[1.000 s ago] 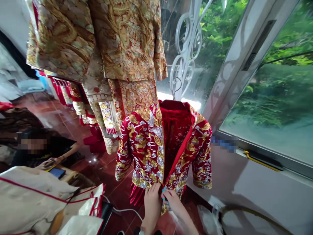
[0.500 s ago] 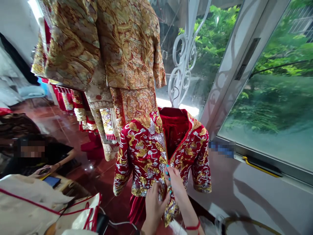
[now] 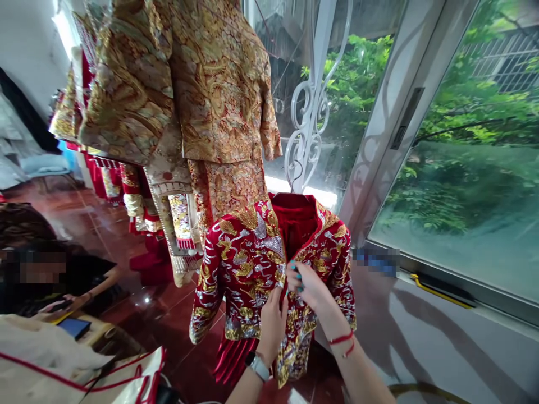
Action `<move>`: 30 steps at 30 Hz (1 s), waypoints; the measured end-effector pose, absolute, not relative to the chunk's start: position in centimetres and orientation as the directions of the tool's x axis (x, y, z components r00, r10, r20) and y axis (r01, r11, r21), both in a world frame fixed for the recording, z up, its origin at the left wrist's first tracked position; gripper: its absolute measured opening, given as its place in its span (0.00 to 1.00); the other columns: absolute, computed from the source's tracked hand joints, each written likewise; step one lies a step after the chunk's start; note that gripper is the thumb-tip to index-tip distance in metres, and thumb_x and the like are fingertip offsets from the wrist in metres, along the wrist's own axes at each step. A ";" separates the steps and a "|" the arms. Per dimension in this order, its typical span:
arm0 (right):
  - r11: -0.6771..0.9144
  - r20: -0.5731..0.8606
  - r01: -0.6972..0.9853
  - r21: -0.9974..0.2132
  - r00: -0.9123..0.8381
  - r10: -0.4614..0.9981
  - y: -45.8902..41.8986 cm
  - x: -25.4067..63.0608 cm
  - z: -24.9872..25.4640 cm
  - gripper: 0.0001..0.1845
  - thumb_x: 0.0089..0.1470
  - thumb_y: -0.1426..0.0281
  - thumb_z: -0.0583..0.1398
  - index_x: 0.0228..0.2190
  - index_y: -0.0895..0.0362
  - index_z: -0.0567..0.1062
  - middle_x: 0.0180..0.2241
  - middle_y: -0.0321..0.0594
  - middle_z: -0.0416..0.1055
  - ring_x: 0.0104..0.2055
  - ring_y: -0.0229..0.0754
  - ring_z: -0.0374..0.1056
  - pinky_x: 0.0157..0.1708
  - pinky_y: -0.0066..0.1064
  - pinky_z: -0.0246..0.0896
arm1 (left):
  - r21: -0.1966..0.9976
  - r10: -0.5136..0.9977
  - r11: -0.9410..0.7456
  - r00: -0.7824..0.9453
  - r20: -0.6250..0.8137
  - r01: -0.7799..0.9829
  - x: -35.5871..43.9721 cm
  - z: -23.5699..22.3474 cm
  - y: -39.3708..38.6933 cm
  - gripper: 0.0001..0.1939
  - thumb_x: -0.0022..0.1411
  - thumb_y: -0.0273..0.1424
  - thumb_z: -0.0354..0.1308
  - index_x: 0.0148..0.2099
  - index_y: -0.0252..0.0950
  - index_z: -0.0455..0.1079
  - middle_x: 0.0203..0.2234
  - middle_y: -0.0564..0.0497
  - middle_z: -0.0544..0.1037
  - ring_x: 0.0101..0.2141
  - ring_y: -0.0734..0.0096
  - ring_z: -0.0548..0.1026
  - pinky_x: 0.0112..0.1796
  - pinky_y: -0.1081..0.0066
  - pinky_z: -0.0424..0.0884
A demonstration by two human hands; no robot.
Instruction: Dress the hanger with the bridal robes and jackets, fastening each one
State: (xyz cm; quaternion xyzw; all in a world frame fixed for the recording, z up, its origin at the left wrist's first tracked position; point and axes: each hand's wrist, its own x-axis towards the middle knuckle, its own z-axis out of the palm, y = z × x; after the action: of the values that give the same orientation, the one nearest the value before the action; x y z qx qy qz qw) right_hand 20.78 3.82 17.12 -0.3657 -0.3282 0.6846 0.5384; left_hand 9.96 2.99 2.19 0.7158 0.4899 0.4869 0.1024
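Two hands [image 3: 273, 321] [image 3: 310, 285] touch a red jacket [image 3: 248, 266] (glittering, curling metallic embroidery).

left hand [image 3: 273, 318]: pale-banded watch [image 3: 260, 368]; right hand [image 3: 310, 286]: red bracelet [image 3: 342, 338], teal nails [image 3: 299, 276].

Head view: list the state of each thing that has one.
Red jacket: on hanger, neck open
Gold jacket: hanging
Left hand: touching red jacket's front
Right hand: closed on red jacket's front, higher
Watch: strapped on left wrist
Red bracelet: worn on right wrist
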 end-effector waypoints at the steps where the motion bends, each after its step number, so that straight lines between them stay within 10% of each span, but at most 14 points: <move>1: -0.190 -0.136 -0.503 -0.843 -0.141 0.981 4.8 20.8 18.7 0.14 0.50 0.67 0.59 0.20 0.54 0.59 0.15 0.22 0.46 0.15 0.27 0.37 0.16 0.25 0.33 | 0.618 0.794 -0.498 0.033 0.607 0.608 10.1 2.2 3.1 0.16 0.68 0.32 0.45 0.51 0.34 0.69 0.43 0.39 0.80 0.43 0.57 0.80 0.41 0.60 0.77; 20: -0.025 0.018 -0.412 -0.911 -0.099 0.995 7.5 21.1 25.8 0.15 0.51 0.65 0.61 0.19 0.55 0.62 0.15 0.23 0.48 0.15 0.27 0.38 0.15 0.23 0.35 | 0.716 0.820 -0.501 0.001 0.573 0.486 8.6 1.9 3.1 0.14 0.67 0.37 0.47 0.39 0.37 0.71 0.31 0.44 0.79 0.33 0.60 0.78 0.34 0.63 0.75; 23: 0.150 0.151 -0.201 -0.968 0.007 0.988 6.7 24.7 23.3 0.20 0.51 0.52 0.62 0.23 0.56 0.69 0.17 0.28 0.56 0.17 0.30 0.47 0.17 0.25 0.43 | 0.745 0.821 -0.551 0.084 0.564 0.376 5.5 5.3 3.3 0.13 0.66 0.38 0.49 0.38 0.37 0.71 0.27 0.49 0.77 0.28 0.66 0.76 0.29 0.69 0.73; 27: 0.307 0.466 0.365 -0.879 0.517 0.718 7.6 33.2 19.5 0.26 0.48 0.48 0.63 0.40 0.54 0.76 0.34 0.40 0.73 0.33 0.42 0.67 0.31 0.33 0.63 | 0.713 0.551 -0.553 -0.453 0.701 0.432 -1.9 14.3 7.3 0.08 0.61 0.35 0.54 0.37 0.37 0.71 0.27 0.52 0.75 0.26 0.69 0.71 0.29 0.71 0.71; 30: 0.361 0.515 0.380 -0.852 0.482 0.709 10.1 37.4 17.2 0.32 0.47 0.48 0.62 0.50 0.52 0.74 0.53 0.46 0.71 0.52 0.50 0.67 0.49 0.40 0.64 | 0.734 0.545 -0.533 -0.493 0.678 0.420 -6.3 20.3 12.6 0.11 0.59 0.33 0.53 0.40 0.35 0.73 0.33 0.48 0.77 0.34 0.66 0.74 0.36 0.68 0.74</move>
State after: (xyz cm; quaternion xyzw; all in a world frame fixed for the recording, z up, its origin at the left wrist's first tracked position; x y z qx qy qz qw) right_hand 37.44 10.07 17.15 -0.5514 -0.4934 0.1243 0.6611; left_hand -6.32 12.59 20.25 0.5015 0.4810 0.7178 0.0436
